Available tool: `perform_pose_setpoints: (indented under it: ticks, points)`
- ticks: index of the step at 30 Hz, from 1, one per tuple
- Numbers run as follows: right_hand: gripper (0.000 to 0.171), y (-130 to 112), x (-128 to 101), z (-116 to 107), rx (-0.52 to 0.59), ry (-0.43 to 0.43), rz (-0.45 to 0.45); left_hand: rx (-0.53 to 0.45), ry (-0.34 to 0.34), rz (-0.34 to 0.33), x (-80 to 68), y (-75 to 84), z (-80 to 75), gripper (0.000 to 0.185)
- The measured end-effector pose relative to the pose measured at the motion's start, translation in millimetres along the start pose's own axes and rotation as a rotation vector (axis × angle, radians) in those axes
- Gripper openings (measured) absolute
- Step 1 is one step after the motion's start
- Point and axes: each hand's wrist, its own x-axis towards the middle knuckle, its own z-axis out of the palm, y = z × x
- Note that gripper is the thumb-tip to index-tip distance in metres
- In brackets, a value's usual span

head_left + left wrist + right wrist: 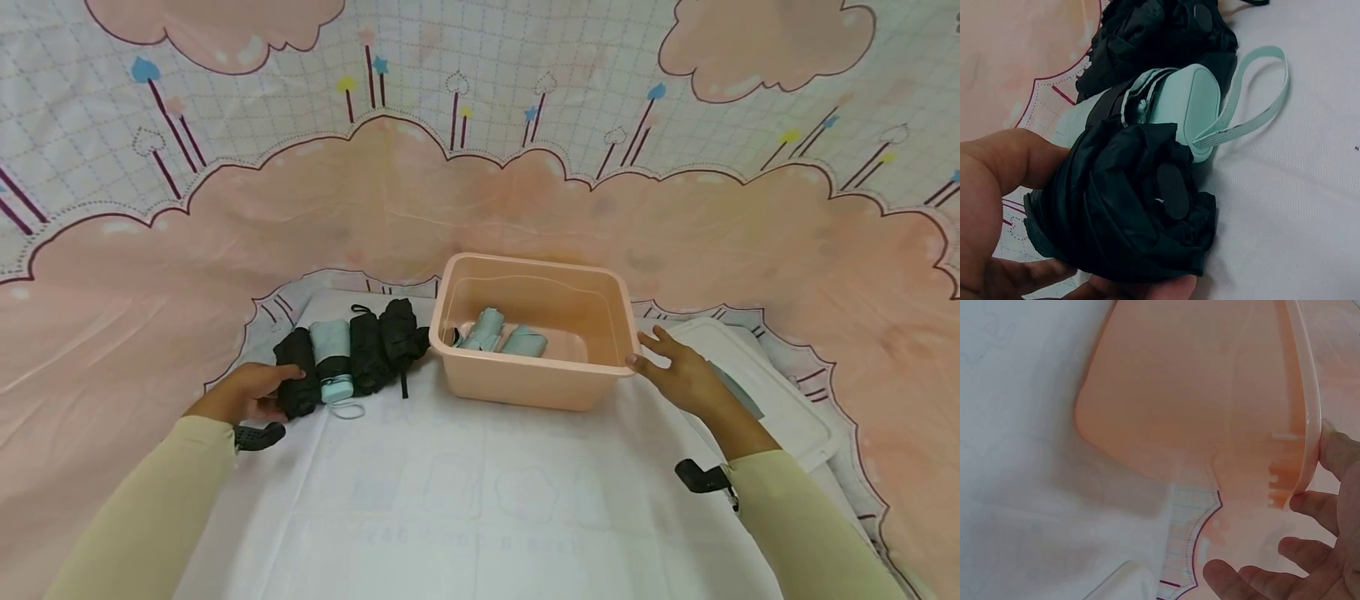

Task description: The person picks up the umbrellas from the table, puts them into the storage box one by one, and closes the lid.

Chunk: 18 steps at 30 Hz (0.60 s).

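Black umbrella (pixel 297 373), folded, leftmost in a row of four on the counter (pixel 465 492). Left hand (pixel 243 393) wraps it: thumb on the far-left flank, fingers (pixel 1141 289) curled under the near end, a firm grasp in the left wrist view. Long axis runs away from the person, handle end nearest; the fingers sit at that near end.

Just right of the fingers, touching: mint umbrella (pixel 332 358), its handle cap (pixel 1194 106) and loop strap (pixel 1254 94) lying on the cloth. Beyond it two more black umbrellas (pixel 382 346), packed side by side.

Bin (pixel 536 329), pink plastic, sits to the right of the row, well apart from the left fingers. Two mint umbrellas (pixel 502 333) lie inside on its floor.

Right hand (pixel 678 371) is at the bin's right rim: fingers spread and relaxed, tips touching the rim edge (pixel 1310 425), clenching nothing. White lid (pixel 757 383) lies flat just beyond that hand.

From the grasped umbrella the bin lies rightward and slightly farther off; the left hand is the nearer one to the row, the right to the bin.
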Motion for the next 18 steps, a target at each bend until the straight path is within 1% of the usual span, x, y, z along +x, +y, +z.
perform_pose_setpoints:
  ticks: [4,7,9,13,18]
  points:
    - [0.078,0.5,0.4,0.1,-0.009,0.009,-0.015,-0.113,-0.057,0.005,-3.2,-1.3,-1.1,0.088]
    - [0.079,0.9,1.0,0.0,-0.013,0.015,-0.02,-0.162,-0.108,0.028,-9.9,2.6,-2.9,0.089]
    - [0.079,1.3,1.3,-0.3,-0.012,0.015,-0.019,-0.174,-0.139,0.051,-14.8,7.4,-4.5,0.091]
    - [0.08,2.6,1.4,0.2,0.0,0.008,-0.016,-0.165,-0.171,0.107,-23.2,20.4,-4.8,0.095]
    - [0.081,2.9,1.7,-0.1,-0.003,0.009,-0.016,-0.118,-0.212,0.187,-33.7,40.9,3.8,0.095]
